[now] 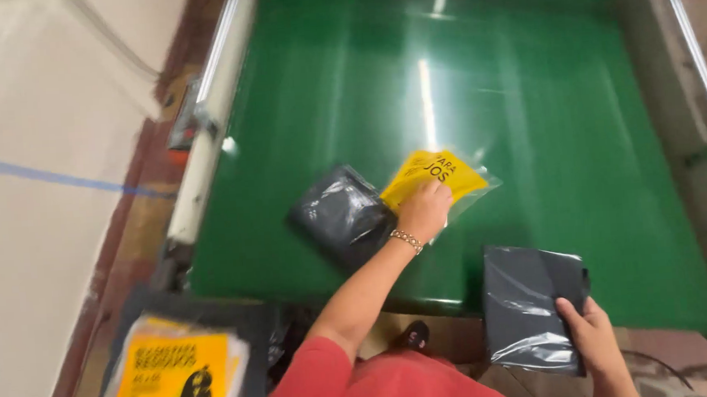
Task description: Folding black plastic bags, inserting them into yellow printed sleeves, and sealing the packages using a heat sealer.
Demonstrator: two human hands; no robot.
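- Green conveyor belt (545, 113) — filled most of the view, glossy, with pale metal side rails (216, 84) at left and right.
- Stack of yellow label sheets in clear wrap (172, 381) — lay at the lower left, off the belt, on a dark surface.
- Folded dark grey bag pack in clear film (528, 306) — sat at the near edge of the belt, lower right, long axis running away from the person, near end overhanging the belt edge.
- Second dark grey bag pack (340, 216) — lay flat on the belt left of centre, turned on a diagonal, one corner pointing away and to the left.
- Clear sleeve with a yellow label (438, 177) — rested on the belt just right of that pack, touching or overlapping it; tilted, long axis slanting up to the right.
- Left hand (424, 210) — reached forward on a red-sleeved arm, bracelet at the wrist, fingers curled down onto the near edge of the yellow label; whether pinched or merely pressed, could not tell.
- Right hand (595, 339) — closed on the near right corner of the lower-right pack, thumb on top.
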